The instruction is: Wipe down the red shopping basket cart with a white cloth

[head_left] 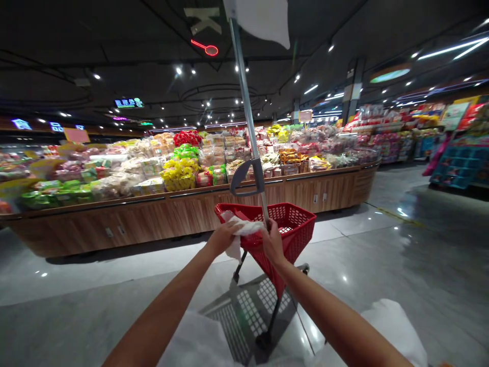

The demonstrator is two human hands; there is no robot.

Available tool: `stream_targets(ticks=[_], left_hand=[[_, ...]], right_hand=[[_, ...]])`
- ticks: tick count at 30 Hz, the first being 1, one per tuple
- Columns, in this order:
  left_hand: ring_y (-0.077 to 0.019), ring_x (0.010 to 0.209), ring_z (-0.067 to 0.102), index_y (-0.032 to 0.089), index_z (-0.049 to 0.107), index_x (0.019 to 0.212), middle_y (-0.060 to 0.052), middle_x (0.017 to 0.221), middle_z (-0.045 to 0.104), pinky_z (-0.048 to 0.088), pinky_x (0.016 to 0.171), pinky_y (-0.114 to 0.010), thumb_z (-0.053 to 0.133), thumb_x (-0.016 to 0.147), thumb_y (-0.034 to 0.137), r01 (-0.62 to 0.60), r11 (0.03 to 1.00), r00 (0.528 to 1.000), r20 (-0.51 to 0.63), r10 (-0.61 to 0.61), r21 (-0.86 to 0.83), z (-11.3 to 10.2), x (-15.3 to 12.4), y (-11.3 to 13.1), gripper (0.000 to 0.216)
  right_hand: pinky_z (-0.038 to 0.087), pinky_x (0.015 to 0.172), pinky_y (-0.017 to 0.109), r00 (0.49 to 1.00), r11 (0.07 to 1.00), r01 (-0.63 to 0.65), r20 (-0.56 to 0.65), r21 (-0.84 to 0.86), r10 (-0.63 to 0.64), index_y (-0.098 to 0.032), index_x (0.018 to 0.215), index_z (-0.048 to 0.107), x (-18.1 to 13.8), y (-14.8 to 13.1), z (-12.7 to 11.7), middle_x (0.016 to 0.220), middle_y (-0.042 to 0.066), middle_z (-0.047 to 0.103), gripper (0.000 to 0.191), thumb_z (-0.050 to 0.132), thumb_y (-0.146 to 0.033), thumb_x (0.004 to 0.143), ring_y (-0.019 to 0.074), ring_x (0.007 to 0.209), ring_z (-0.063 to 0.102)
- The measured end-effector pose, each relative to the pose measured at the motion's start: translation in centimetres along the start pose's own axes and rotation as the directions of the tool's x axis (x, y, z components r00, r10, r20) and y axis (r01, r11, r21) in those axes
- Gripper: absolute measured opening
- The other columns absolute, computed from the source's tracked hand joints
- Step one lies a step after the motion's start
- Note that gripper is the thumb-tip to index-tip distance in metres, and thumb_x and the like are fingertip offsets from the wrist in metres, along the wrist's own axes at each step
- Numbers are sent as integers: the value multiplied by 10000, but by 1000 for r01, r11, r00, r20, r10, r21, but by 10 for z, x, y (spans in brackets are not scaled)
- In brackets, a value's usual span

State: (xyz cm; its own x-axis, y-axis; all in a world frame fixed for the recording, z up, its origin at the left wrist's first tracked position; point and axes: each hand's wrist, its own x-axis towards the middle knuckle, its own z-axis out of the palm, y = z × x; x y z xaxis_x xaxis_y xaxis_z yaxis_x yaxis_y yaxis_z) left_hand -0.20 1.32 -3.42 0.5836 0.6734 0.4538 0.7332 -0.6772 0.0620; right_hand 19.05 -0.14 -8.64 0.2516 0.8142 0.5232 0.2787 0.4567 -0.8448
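Observation:
My left hand [224, 238] is closed on a crumpled white cloth [244, 228] at the near edge of a red plastic shopping cart basket [300, 237]. The cloth stretches across to my right hand [273, 243], and a loose end hangs below my left fingers. My right hand is closed at the lower visible end of a metal pole [246, 97]; whether its fingers also grip the cloth is hard to see. A grey loop handle [248, 177] sits on the pole above my hands, and a white panel [263, 20] tops it.
Beyond the cart, a long wood-fronted display counter [194, 206] carries many packaged foods. Teal shelving [458, 158] with goods stands at the right. Black wheeled legs [273, 316] support the cart on the shiny grey floor [382, 265].

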Motion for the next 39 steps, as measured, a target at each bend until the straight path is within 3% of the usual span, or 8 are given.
stream_targets(ticks=[4, 7, 14, 19, 24, 30, 34, 39], left_hand=[[-194, 1243, 511, 245, 574, 1286, -47, 1342, 575, 385, 1093, -353, 441, 797, 33, 231, 973, 970, -76, -231, -7, 14, 35, -20, 550], [-210, 1217, 515, 241, 576, 1287, -55, 1322, 586, 395, 1074, -381, 439, 814, 74, 361, 932, 921, -147, -362, -34, 31, 54, -14, 520], [-245, 1172, 498, 282, 647, 1189, -41, 1247, 619, 346, 1046, -446, 477, 901, 349, 199, 980, 971, -132, -200, -24, 44, 59, 43, 341], [-221, 992, 562, 265, 749, 928, -46, 1001, 683, 362, 987, -421, 427, 932, 424, 98, 994, 995, -35, -96, 47, 42, 83, 68, 360], [-209, 1041, 560, 315, 712, 1034, -13, 1122, 669, 397, 945, -366, 520, 895, 436, 73, 996, 997, 6, -73, 44, 41, 97, 51, 265], [-196, 1056, 577, 275, 681, 1061, -34, 1078, 679, 431, 936, -350, 465, 928, 303, 299, 951, 950, -120, -290, 72, 42, 82, 23, 255], [-229, 1219, 488, 277, 640, 1165, -42, 1271, 611, 359, 1051, -409, 443, 939, 349, 228, 972, 949, -236, -211, 50, 60, 69, 62, 308], [-237, 1120, 553, 273, 706, 1024, -42, 1146, 674, 400, 976, -380, 463, 918, 434, 150, 987, 984, -100, -144, 55, 56, 88, 91, 310]], right_hand=[[290, 1084, 483, 981, 931, 43, -161, -362, -107, -48, 1435, 272, -15, -8, -10, 1444, 236, 362, 702, 491, -326, 829, 312, 1352, 321], [274, 1080, 499, 983, 783, 167, 43, -599, -176, -131, 1377, 444, -21, -22, -17, 1414, 190, 445, 547, 492, -291, 856, 313, 1318, 386], [499, 728, 355, 945, 418, 158, 260, -895, 198, -119, 925, 733, 12, -49, -47, 859, 171, 719, 370, 403, -285, 945, 278, 821, 691], [515, 662, 312, 921, 409, 288, 368, -866, 130, -109, 976, 715, 18, -46, -56, 895, 174, 713, 354, 368, -153, 927, 261, 826, 698], [509, 636, 305, 952, 393, 263, 304, -881, 43, -135, 971, 704, 10, -29, -65, 827, 161, 714, 377, 370, -307, 956, 243, 736, 695], [469, 603, 308, 963, 401, 262, 266, -878, -47, -125, 819, 714, 8, -11, -79, 768, 176, 713, 398, 387, -318, 938, 254, 688, 684], [457, 604, 319, 965, 400, 261, 252, -878, -76, -134, 801, 715, 11, -7, -82, 770, 166, 717, 403, 382, -317, 934, 265, 689, 680], [445, 629, 304, 955, 410, 294, 283, -863, -90, -132, 826, 715, 16, -6, -83, 801, 158, 722, 391, 391, -323, 932, 245, 712, 674]])
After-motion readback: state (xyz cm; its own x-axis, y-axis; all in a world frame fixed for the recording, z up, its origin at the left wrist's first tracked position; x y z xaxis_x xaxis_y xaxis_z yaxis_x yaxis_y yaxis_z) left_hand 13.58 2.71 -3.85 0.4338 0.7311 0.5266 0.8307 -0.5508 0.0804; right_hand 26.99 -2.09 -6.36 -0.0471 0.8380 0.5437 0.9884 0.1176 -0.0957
